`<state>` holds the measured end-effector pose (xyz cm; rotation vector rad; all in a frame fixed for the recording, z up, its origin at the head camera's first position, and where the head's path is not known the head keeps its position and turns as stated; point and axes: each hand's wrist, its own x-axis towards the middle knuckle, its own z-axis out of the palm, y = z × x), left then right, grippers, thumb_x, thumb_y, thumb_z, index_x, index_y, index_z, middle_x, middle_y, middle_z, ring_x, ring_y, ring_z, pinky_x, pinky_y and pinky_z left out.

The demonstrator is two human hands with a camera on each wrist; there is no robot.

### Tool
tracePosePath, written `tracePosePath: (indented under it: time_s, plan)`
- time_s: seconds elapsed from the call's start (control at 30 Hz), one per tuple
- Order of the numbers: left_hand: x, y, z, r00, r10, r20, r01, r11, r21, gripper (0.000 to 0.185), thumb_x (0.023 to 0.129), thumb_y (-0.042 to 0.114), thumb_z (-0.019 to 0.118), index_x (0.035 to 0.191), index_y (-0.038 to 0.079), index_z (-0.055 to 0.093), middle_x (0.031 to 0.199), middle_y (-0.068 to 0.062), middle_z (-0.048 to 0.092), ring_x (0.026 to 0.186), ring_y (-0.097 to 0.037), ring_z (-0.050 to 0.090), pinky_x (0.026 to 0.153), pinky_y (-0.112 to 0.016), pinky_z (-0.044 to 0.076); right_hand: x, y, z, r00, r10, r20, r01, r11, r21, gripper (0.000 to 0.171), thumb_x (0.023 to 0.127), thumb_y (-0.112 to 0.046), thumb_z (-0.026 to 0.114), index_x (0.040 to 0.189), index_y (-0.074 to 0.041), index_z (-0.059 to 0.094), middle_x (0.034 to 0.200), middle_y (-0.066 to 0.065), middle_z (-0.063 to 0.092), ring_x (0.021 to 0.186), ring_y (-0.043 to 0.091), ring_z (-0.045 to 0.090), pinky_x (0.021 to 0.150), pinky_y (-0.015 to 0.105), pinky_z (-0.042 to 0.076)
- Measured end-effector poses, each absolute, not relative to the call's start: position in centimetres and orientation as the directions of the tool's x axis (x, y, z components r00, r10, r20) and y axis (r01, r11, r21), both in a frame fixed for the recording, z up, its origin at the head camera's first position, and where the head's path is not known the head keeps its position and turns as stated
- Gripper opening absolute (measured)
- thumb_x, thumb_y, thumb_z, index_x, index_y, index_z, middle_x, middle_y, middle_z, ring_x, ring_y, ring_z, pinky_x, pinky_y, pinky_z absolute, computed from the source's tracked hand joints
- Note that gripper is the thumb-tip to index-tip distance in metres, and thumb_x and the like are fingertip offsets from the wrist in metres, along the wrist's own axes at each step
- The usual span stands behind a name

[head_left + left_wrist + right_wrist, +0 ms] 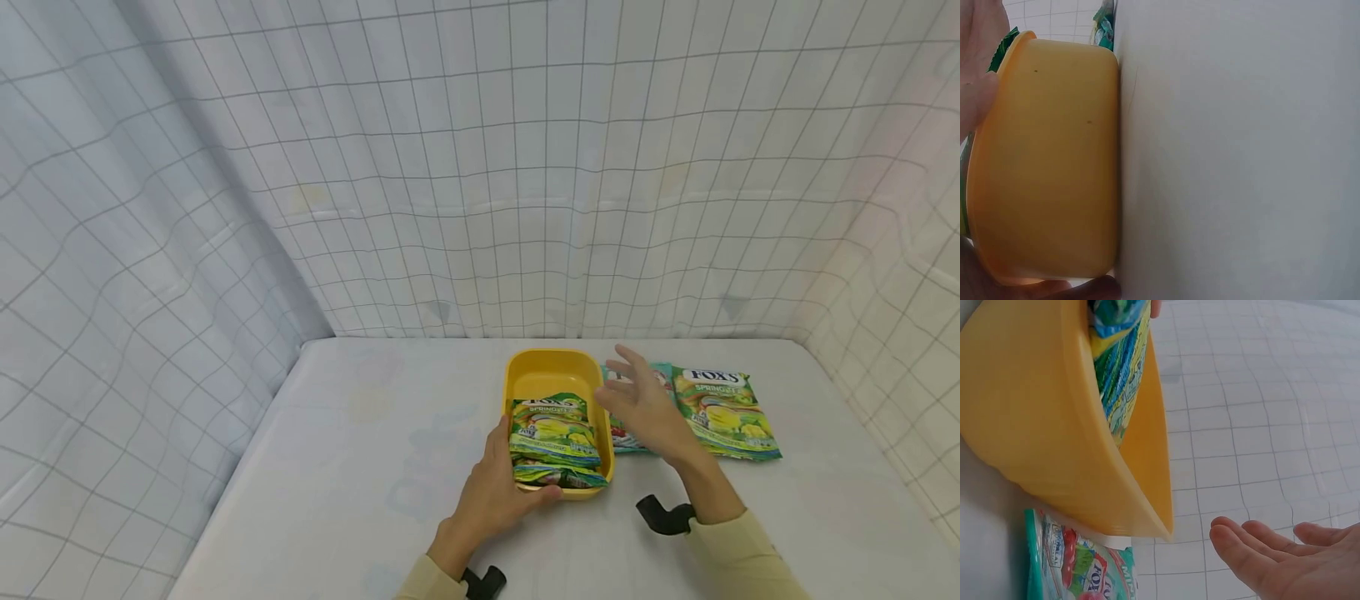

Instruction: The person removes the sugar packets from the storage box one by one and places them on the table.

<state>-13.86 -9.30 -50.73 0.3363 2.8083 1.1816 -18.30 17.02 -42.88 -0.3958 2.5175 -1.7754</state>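
While steadying the near left corner of the yellow oval plastic tub on the white table, left hand curls round that corner, thumb over the rim, fingers against the wall. Packed inside the tub: green-and-yellow foil candy packets, stacked flat, top one face up. Right hand hovers just right of the tub, fingers spread and relaxed, nothing in it, palm over a teal-and-red candy packet lying flat on the table beside the tub. Next to that, further right, another green-and-yellow candy packet, also flat.

Likely light, soft and crinkly, these packets, with slick film that slides under a flat press; best pinched at a sealed edge or corner rather than across the puffy middle. Tub probably stiff and light, easily shoved, hence worth bracing at the rim.
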Motion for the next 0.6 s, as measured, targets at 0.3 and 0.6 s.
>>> tracePosePath:
  time_s: [0.3, 0.6]
  plan:
    - [-13.8, -9.3, -50.7, -0.973, 0.231, 0.015, 0.172, 0.677, 0.715, 0.131, 0.075, 0.077, 0.074, 0.164, 0.009, 0.005, 0.160, -0.015, 0.030, 0.121, -0.039, 0.058, 0.094, -0.053, 0.050, -18.3, 16.0, -43.3, -0.973, -0.207, 0.102, -0.168, 0.327, -0.930, 0.085, 0.104, -0.038, 0.061, 0.164, -0.010, 0.009, 0.160, 0.027, 0.029, 0.140, 0.048, 0.039, 0.100, 0.064, 0.043]
    - [-13.8, -9.3, -50.7, -0.972, 0.233, 0.031, 0.188, 0.686, 0.703, 0.130, 0.075, 0.077, 0.073, 0.163, 0.008, 0.007, 0.160, -0.015, 0.030, 0.119, -0.041, 0.059, 0.092, -0.053, 0.051, -18.1, 14.7, -44.1, -0.975, -0.220, 0.032, -0.098, 0.300, -0.949, 0.089, 0.103, -0.043, 0.060, 0.164, -0.010, 0.005, 0.161, 0.029, 0.025, 0.140, 0.046, 0.040, 0.105, 0.063, 0.039]
